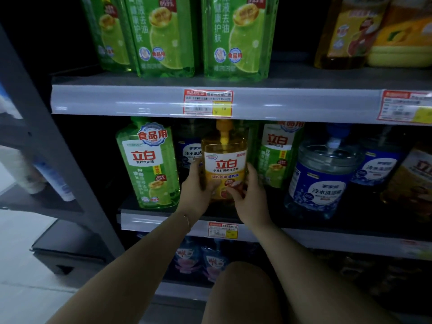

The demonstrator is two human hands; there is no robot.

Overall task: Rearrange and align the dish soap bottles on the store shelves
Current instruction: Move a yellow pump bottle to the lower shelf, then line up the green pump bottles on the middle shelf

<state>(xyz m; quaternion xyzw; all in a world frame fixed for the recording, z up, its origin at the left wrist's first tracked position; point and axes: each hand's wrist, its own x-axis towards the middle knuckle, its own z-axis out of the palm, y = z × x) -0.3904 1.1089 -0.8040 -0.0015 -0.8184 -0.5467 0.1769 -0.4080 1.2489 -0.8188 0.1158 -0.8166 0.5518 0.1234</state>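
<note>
Fingers (pixel 252 171) of the right hand (pixel 251 199) curl round the right side of the yellow pump bottle (pixel 225 164), with the thumb lying across the lower label. The left hand (pixel 198 194) clasps the opposite side, thumb on the front. Both hands grip this one bottle, which is upright with its label forward at the middle shelf. Its base is hidden behind the hands, so contact with the shelf cannot be judged.

Below the fingers and nearest the viewer is a bent knee (pixel 243 293). A thin bracelet (pixel 187 220) circles the left wrist. Just beneath the hands runs the middle shelf rail (pixel 163 222), with a lower price tag (pixel 222 230) directly under the held bottle. Beneath the rail sit dark refill pouches (pixel 210 260).

Level with the fingers, a green bottle (pixel 148 164) stands to their left at the shelf front, apart from the held bottle. To their right stands a clear blue jug (pixel 322 178). Further back, a blue-labelled bottle (pixel 188 148) shows between the green and yellow bottles. A second green bottle (pixel 275 157) stands just behind the right fingers. Beyond the jug are another blue jug (pixel 376 164) and an amber bottle (pixel 418 178).

Above the fingers, the upper shelf rail (pixel 140 99) bears an upper price tag (pixel 208 103). Tall green bottles (pixel 236 36) stand on that shelf, with yellow bottles (pixel 346 31) to their right.
</note>
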